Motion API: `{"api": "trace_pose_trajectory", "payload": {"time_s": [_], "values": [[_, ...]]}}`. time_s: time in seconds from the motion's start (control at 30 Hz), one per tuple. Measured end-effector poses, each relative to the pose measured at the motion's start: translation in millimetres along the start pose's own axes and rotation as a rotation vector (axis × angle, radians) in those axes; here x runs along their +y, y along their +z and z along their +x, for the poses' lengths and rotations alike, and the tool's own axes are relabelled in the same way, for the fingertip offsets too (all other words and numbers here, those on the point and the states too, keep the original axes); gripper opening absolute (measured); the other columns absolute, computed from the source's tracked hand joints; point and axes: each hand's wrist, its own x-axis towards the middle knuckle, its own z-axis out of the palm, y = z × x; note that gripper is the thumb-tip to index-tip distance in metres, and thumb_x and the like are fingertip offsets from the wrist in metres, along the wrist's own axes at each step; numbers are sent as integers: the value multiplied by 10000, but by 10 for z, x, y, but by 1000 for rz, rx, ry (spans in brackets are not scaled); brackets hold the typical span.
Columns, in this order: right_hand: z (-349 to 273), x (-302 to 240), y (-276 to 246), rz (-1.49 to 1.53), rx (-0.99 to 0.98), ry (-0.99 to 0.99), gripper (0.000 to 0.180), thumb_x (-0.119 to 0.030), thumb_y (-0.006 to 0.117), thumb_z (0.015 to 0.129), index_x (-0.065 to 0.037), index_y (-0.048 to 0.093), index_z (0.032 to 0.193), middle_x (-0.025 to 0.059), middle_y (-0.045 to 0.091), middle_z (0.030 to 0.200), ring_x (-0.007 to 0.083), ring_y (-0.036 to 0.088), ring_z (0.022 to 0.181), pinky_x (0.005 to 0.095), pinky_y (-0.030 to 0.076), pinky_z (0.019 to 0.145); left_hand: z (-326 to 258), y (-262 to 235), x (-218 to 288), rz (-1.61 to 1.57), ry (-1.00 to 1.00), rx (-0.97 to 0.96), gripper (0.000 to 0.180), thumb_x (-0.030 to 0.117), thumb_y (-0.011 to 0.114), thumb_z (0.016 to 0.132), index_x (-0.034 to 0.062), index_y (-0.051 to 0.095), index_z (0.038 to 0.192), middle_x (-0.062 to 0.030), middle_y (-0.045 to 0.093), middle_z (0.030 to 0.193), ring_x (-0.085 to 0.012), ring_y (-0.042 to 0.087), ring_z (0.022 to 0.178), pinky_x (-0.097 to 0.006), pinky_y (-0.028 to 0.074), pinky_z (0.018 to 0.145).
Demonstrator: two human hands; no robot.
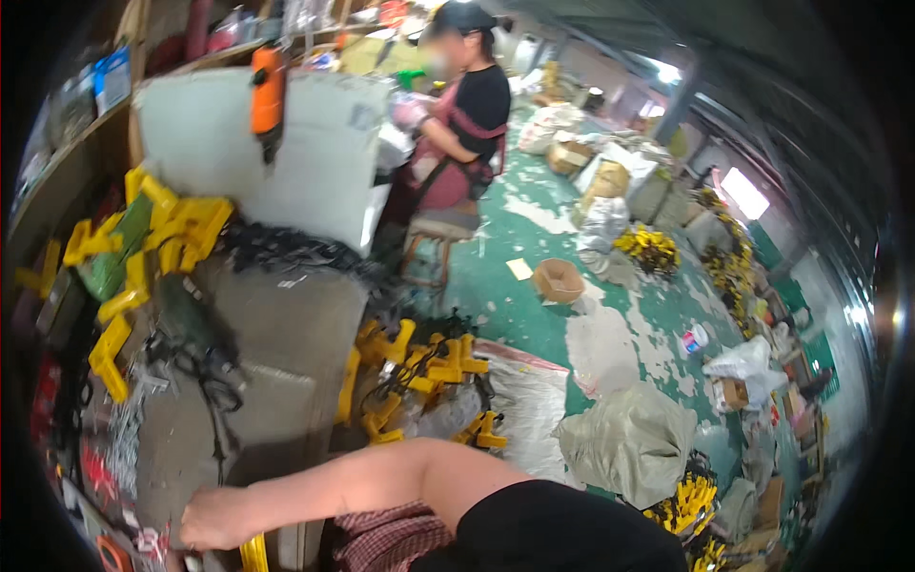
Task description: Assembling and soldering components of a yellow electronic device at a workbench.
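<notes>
**Workshop From Head Height**

Worn on the person's head, the left fisheye camera looks down past a close forearm (324, 491) at lower left, over the workbench (286, 334) above it, and out across green flooring (524, 329) toward the upper right.

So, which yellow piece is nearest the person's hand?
The yellow piece by the right hand, cut off at the picture's lower edge; other yellow pieces lie farther from the hand.

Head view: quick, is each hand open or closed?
Left hand: not in view.
Right hand: too unclear to tell open from closed.
</notes>
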Motion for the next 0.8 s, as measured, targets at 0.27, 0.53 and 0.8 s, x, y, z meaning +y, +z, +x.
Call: {"api": "trace_pose_trajectory", "payload": {"time_s": [0.27, 0.53, 0.8], "values": [[-125, -11, -380, 93, -488, 237, 171, -259, 546, 896, -120, 590, 987, 155, 639, 823, 356, 624, 782, 433, 492, 654, -2, 215, 60, -120, -43, 94, 81, 63, 635, 711, 10, 599, 761, -147, 554, 697, -330, 553, 691, -391, 437, 620], [199, 232, -275, 446, -519, 473, 189, -188, 481, 936, -19, 500, 1020, 84, 588, 617, 167, 551, 547, 313, 435, 523, -222, 45, -368, 410, -201, 509, 148, 24, 688, 671, 47, 634, 806, -90, 588, 879, -301, 546, 885, -398, 452, 757], [108, 438, -199, 909, -505, 654, 152, -157, 425, 973, -14, 441, 1021, 95, 584, 683, 54, 402, 484, 201, 340, 462, 22, 149, -432, 468, -323, 487, 169, 46, 694, 658, 11, 621, 806, -95, 563, 982, -285, 515, 970, -398, 435, 825]]}}
